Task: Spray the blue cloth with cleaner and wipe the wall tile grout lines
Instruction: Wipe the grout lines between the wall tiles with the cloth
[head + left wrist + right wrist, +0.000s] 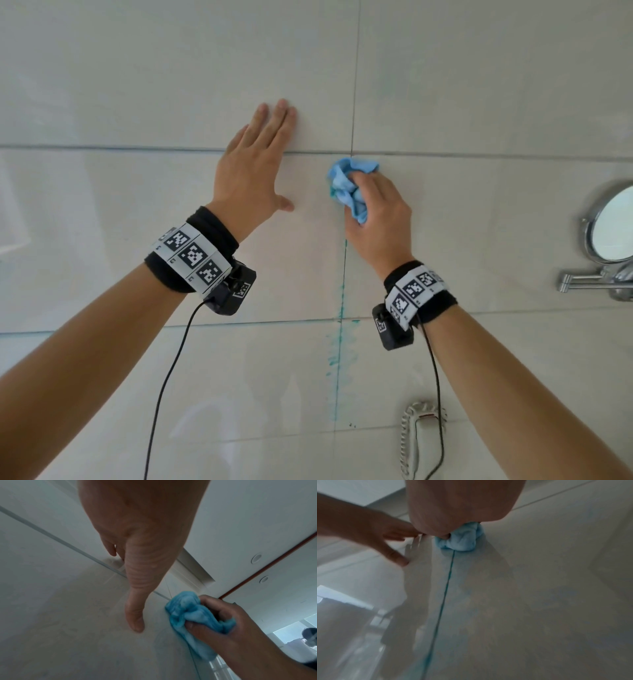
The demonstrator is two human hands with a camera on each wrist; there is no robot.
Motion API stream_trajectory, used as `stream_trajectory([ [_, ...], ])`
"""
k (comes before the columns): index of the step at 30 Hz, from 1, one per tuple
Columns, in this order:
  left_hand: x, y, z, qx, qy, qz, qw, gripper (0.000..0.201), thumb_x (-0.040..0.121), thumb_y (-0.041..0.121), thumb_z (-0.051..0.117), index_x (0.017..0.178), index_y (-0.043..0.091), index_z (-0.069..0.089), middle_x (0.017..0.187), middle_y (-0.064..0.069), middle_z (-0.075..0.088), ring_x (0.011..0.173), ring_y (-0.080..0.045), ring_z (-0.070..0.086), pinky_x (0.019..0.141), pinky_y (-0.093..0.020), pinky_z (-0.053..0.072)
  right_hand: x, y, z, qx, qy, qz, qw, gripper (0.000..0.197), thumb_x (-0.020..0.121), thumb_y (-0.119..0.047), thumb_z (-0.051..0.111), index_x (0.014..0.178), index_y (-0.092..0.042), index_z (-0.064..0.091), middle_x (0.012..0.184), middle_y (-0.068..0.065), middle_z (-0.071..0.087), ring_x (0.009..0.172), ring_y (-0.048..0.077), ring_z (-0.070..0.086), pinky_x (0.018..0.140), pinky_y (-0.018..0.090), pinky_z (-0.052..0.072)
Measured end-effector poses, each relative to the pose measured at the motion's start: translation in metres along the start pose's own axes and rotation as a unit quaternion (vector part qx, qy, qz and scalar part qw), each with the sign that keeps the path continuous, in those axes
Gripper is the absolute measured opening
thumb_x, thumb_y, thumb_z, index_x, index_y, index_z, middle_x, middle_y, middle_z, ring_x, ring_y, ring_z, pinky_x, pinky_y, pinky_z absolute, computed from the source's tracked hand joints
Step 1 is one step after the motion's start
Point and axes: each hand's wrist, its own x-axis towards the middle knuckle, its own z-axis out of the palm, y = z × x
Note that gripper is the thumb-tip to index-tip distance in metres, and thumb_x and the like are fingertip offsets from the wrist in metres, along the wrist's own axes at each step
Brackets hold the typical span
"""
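Bunched in my right hand (380, 219), pinched tight, the blue cloth (349, 185) scrubs the vertical grout line (342, 301) while my left hand (253, 171) lies spread flat on the wall tile (137, 222); next, probably downward strokes over the teal-stained stretch.

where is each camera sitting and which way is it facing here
Head: on the head, facing the tiled wall; both forearms, left hand flat, right hand gripping the blue cloth.
Left wrist: along the left hand up the wall toward the ceiling.
Right wrist: along the right hand, over the blue-stained grout line.
All three share the cloth.
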Motion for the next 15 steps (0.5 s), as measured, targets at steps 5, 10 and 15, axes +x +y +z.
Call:
stream_trajectory([
  [5, -0.003, 0.002, 0.002, 0.005, -0.003, 0.002, 1.000, 0.143, 0.064, 0.043, 0.096, 0.167, 0.018, -0.002, 0.175, 0.002, -0.004, 0.161, -0.023, -0.003, 0.129, -0.036, 0.007, -0.018, 0.006, -0.008, -0.028, -0.059, -0.093, 0.994, 0.038, 0.082, -0.006, 0.073, 0.121, -0.006, 0.069, 0.113, 0.006, 0.070, 0.107, 0.026, 0.066, 0.078, 0.038, 0.061],
  [10, -0.004, 0.004, 0.002, 0.002, 0.000, 0.003, 1.000, 0.143, 0.065, 0.041, 0.095, 0.167, 0.017, -0.001, 0.175, 0.002, -0.004, 0.161, -0.023, -0.003, 0.128, -0.034, 0.005, 0.004, 0.008, -0.010, -0.027, -0.021, -0.065, 0.997, 0.041, 0.080, -0.001, 0.073, 0.121, -0.006, 0.069, 0.116, 0.005, 0.070, 0.109, 0.025, 0.065, 0.081, 0.036, 0.059],
  [15, -0.004, 0.004, 0.006, -0.004, 0.002, 0.001, 1.000, 0.143, 0.064, 0.041, 0.096, 0.167, 0.018, 0.000, 0.175, 0.002, -0.003, 0.161, -0.023, -0.003, 0.128, -0.034, 0.006, -0.028, -0.011, 0.010, 0.015, 0.008, 0.004, 1.000, 0.044, 0.078, -0.001, 0.074, 0.121, -0.005, 0.068, 0.115, 0.007, 0.069, 0.107, 0.025, 0.063, 0.088, 0.028, 0.054],
])
